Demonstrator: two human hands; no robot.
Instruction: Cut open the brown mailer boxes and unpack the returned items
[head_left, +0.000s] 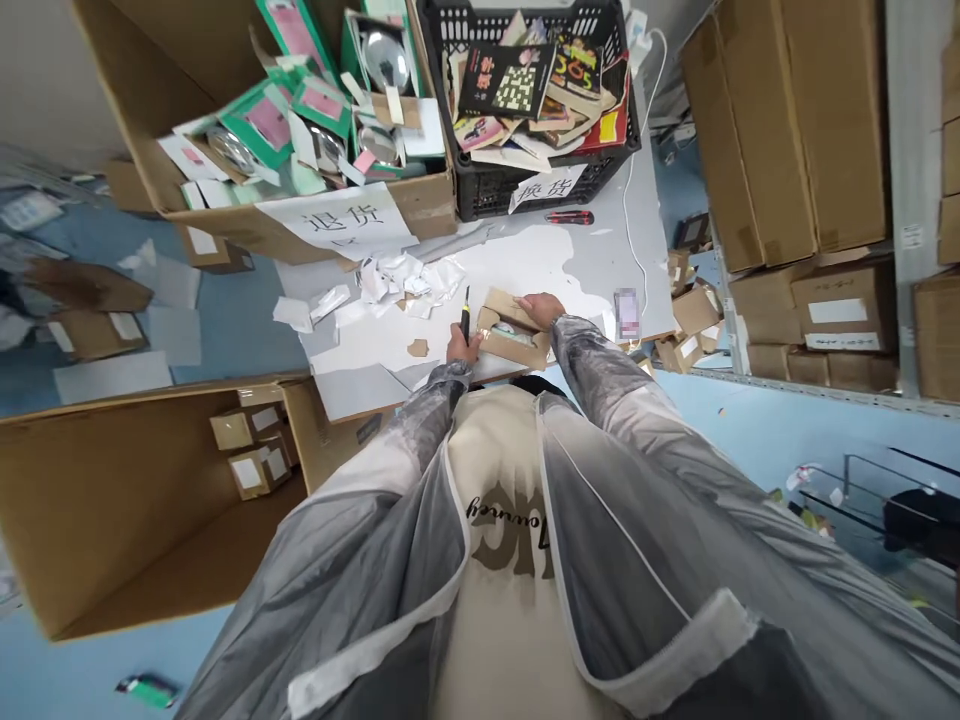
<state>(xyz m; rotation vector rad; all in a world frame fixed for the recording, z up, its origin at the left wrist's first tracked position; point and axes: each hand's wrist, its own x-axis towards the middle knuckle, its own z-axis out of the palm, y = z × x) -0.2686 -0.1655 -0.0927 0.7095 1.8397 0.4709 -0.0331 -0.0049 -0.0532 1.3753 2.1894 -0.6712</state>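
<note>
A small opened cardboard box [525, 352] lies on the table near its front edge, its lid folded back. Something pale and greenish shows inside, too small to make out. My right hand [546, 308] is closed on the box's right side, fingers along the lid flap. In my left hand [463, 345], just left of the box, is a yellow and black utility knife [466, 318], closed in the fingers with its blade end pointing away from me. My left knuckles are close to the box's left wall; whether they touch it I cannot tell.
Crumpled paper [409, 280] litters the table [352, 385]. Behind stand a large carton [427, 205] of green-and-white boxes and a black crate [540, 190] of books. A red-black cutter [570, 217] and a phone [627, 313] lie rightward. Another open carton [150, 480] stands at left.
</note>
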